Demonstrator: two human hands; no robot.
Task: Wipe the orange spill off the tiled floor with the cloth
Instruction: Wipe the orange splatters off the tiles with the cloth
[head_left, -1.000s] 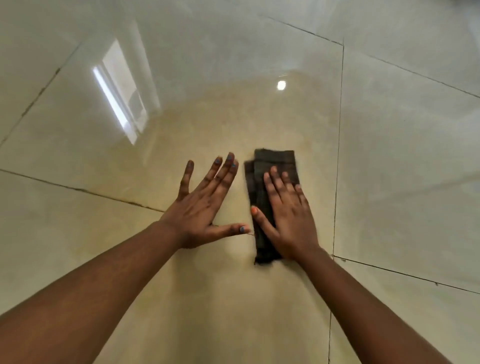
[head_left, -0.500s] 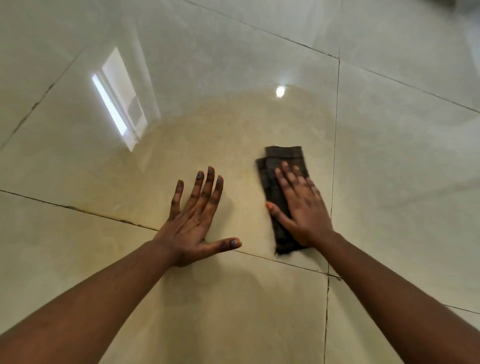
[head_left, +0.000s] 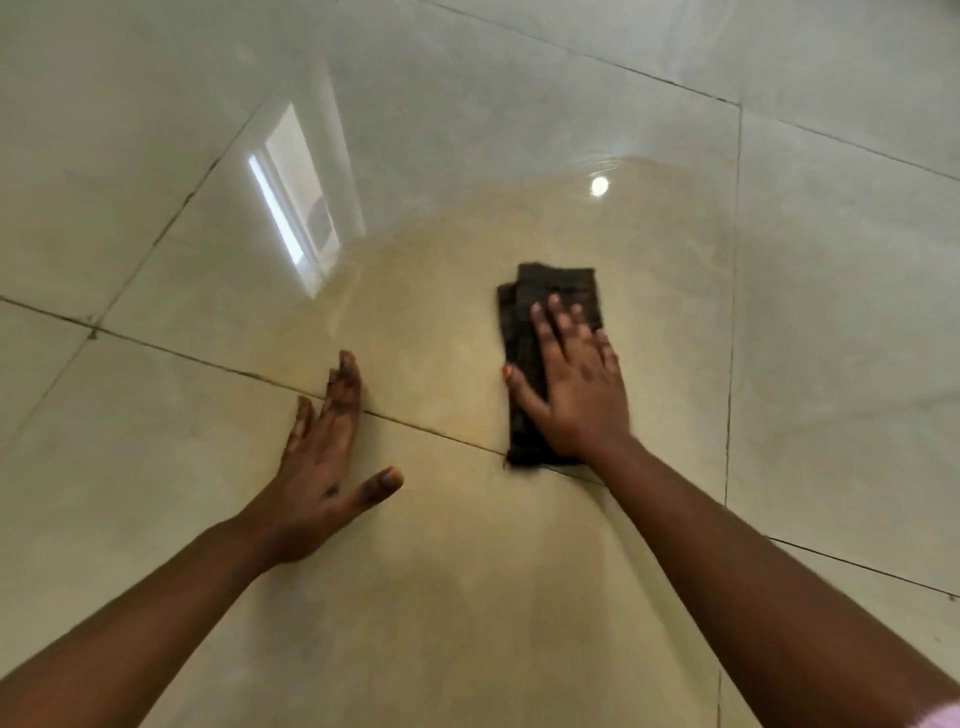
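Observation:
A dark folded cloth (head_left: 558, 291) lies flat on the glossy cream tiled floor (head_left: 831, 312). My right hand (head_left: 576, 384) presses palm-down on the cloth's near half, fingers spread. My left hand (head_left: 324, 462) rests flat on the bare tile to the left, fingers together, thumb out, holding nothing. A faint orange-yellow tint (head_left: 441, 312) spreads over the tile around and between both hands; its edges are hard to tell from shadow and glare.
Dark grout lines (head_left: 208, 358) cross the floor, one passing under both hands. A window reflection (head_left: 296, 208) and a small lamp glare (head_left: 599, 186) shine on the wet-looking tile beyond the cloth.
The cloth under my right hand has slid forward and slightly right across the tile. My left hand has drawn its fingers together and sits nearer the grout line.

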